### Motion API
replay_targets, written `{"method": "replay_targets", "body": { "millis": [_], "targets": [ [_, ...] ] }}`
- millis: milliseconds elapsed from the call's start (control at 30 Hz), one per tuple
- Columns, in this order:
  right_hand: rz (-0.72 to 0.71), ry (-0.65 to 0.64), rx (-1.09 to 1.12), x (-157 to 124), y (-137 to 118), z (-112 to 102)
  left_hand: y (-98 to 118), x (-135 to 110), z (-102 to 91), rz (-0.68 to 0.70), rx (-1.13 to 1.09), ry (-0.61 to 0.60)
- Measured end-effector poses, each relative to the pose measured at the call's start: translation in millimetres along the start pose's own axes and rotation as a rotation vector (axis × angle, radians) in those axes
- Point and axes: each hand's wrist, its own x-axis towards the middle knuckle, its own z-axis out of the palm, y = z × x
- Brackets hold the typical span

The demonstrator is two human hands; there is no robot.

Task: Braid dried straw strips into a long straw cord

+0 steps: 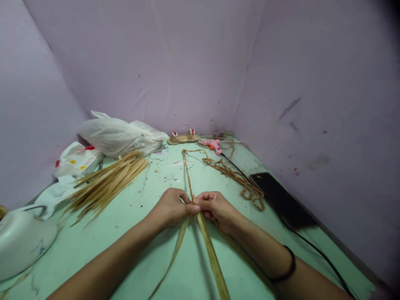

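A thin braid (187, 173) of dried plant fibre runs from the far part of the tabletop down to my fingers. My left hand (176, 206) pinches its near end from the left. Right beside it, my right hand (215, 208) is closed on the strands, the fingertips of both hands meeting. From under my fingers a wide flat strip (212, 254) comes toward me, with a narrower strip (176, 250) to its left. A third strip (246, 254) passes beneath my right forearm. The exact crossing of the strands is hidden by my fingers.
On the left lie a bundle of dried strips (109, 183), a white plastic bag (118, 133) and a white rounded container (25, 241). A pink glue gun (214, 146), coiled braid (237, 177) and black phone (281, 200) are on the right. Small woven slippers (183, 137) stand by the wall.
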Motion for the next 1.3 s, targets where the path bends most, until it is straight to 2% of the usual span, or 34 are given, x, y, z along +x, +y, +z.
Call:
{"method": "replay_targets", "body": {
  "millis": [133,200,367,500,700,800,1067,1167,1300],
  "targets": [
    [-0.014,-0.035,0.017,1,1,0,8,-7,3.3,-0.126,-0.27,-0.237],
    [-0.015,-0.042,0.0,1,1,0,8,-5,3.5,-0.141,-0.368,-0.297],
    [-0.028,-0.036,-0.068,2,3,0,1,0,2.4,-0.159,-0.217,-0.246],
    [-0.029,-0.04,-0.019,5,6,1,4,-3,2.5,-0.131,-0.171,-0.179],
    [-0.086,-0.08,-0.024,7,11,1,8,-4,-3.5,-0.206,-0.283,-0.31],
    [-0.059,-0.108,0.007,4,8,2,6,-1,-9.4,-0.222,-0.285,-0.326],
    [-0.015,-0.081,-0.014,-1,-1,1,0,6,-19.6,-0.141,-0.307,-0.365],
    [-0.02,-0.06,-0.006,-1,0,1,2,4,-18.5,-0.119,-0.291,-0.328],
    [0.008,-0.047,0.003,-3,0,2,6,2,-13.6,-0.123,-0.231,-0.194]
  ]
}}
